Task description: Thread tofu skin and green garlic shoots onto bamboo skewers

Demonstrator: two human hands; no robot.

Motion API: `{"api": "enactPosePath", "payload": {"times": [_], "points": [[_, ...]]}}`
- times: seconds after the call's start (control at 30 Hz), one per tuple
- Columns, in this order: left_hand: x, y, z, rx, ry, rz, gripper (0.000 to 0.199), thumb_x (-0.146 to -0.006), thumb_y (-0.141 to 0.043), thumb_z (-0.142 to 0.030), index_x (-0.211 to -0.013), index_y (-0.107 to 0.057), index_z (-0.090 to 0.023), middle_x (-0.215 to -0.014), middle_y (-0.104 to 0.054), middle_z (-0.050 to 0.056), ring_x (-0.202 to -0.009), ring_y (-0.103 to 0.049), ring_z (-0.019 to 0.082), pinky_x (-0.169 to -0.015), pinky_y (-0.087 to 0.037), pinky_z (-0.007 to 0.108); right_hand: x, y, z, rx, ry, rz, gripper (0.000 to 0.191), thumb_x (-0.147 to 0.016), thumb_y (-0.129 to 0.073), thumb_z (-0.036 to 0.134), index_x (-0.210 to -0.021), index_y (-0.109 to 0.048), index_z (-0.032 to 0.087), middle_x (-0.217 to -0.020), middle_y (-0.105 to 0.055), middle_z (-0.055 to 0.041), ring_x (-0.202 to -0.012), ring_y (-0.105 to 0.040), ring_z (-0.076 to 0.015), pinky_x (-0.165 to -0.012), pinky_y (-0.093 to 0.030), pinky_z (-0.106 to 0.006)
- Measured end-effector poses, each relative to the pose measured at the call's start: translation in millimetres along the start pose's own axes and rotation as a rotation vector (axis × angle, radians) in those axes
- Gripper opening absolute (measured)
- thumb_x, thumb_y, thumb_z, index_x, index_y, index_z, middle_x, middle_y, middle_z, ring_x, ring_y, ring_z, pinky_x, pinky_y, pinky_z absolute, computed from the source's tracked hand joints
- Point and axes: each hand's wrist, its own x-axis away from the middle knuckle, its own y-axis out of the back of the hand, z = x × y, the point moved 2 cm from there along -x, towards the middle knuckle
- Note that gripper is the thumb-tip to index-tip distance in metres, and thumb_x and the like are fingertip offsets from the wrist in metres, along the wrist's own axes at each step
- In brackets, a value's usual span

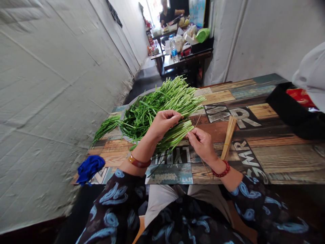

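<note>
A big heap of garlic chives [177, 96] lies with pale cut ends toward the right and dark leaves in a grey-rimmed basin. My left hand [165, 123] is over the heap's near side, thumb and fingers pinched together; what is between them is too small to make out. My right hand [203, 144] is closed at the cut ends of a smaller bunch of chives [179, 134], thumb and forefinger pinching at the stems. Close by the right hand, a thin bamboo skewer [199, 118] shows, partly hidden. A bundle of bamboo skewers [230, 135] rests to its right.
The wood-patterned table [286, 162] carries a blue cloth [90, 168] at left and a black item [284, 113] with a white bag [311, 74] at right. Behind, a cluttered table holds a water bottle [173, 50]; a person [169, 15] sits beyond. A wall [50, 101] borders the left.
</note>
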Motion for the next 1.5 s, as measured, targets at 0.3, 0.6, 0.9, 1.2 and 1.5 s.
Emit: {"api": "enactPosePath", "payload": {"times": [0.3, 0.6, 0.9, 1.2, 1.5], "points": [[-0.3, 0.7, -0.5, 0.03, -0.008, -0.016, 0.02, -0.07, -0.073, -0.033, -0.067, -0.067, -0.013, -0.057, -0.052, -0.003, -0.051, -0.035, 0.006, -0.049, -0.024, 0.022, -0.4, 0.3, 1.9, 0.004, 0.012, 0.0, 0.029, -0.094, -0.056, 0.038, -0.073, -0.061, 0.019, -0.054, -0.051, 0.0036, -0.05, -0.045, -0.0105, -0.049, -0.035, -0.023], [-0.8, 2.1, 1.0, 0.042, -0.017, -0.024, 0.022, -0.071, -0.074, -0.034, -0.067, -0.067, -0.014, -0.058, -0.054, -0.002, -0.052, -0.038, 0.006, -0.049, -0.027, 0.022, -0.7, 0.7, 3.5, 0.024, 0.014, -0.008, 0.03, -0.094, -0.056, 0.038, -0.072, -0.061, 0.019, -0.053, -0.051, 0.0036, -0.05, -0.046, -0.0107, -0.05, -0.035, -0.024], [-0.7, 2.1, 1.4, 0.045, 0.002, -0.017, 0.024, -0.071, -0.074, -0.037, -0.069, -0.068, -0.014, -0.056, -0.054, -0.003, -0.05, -0.037, 0.006, -0.049, -0.026, 0.023, -1.1, 0.2, 3.0, 0.015, 0.01, -0.003, 0.031, -0.094, -0.055, 0.042, -0.072, -0.061, 0.02, -0.053, -0.05, 0.0035, -0.05, -0.046, -0.0113, -0.048, -0.035, -0.024], [0.7, 0.7, 0.5, 0.025, -0.004, -0.013, 0.022, -0.071, -0.072, -0.035, -0.066, -0.066, -0.014, -0.055, -0.052, -0.003, -0.051, -0.036, 0.006, -0.049, -0.025, 0.023, 0.0, -0.4, -0.5, 0.017, 0.001, 0.004, 0.031, -0.094, -0.055, 0.041, -0.073, -0.061, 0.02, -0.053, -0.05, 0.003, -0.051, -0.047, -0.0115, -0.048, -0.034, -0.023], [3.4, -1.6, -4.9, -0.011, -0.016, -0.029, 0.023, -0.069, -0.072, -0.035, -0.062, -0.065, -0.014, -0.056, -0.051, -0.003, -0.052, -0.036, 0.006, -0.051, -0.027, 0.022, 0.4, -0.6, -0.5, 0.031, 0.005, 0.001, 0.032, -0.094, -0.055, 0.043, -0.073, -0.061, 0.02, -0.053, -0.05, 0.0027, -0.051, -0.047, -0.0119, -0.048, -0.035, -0.023]]}}
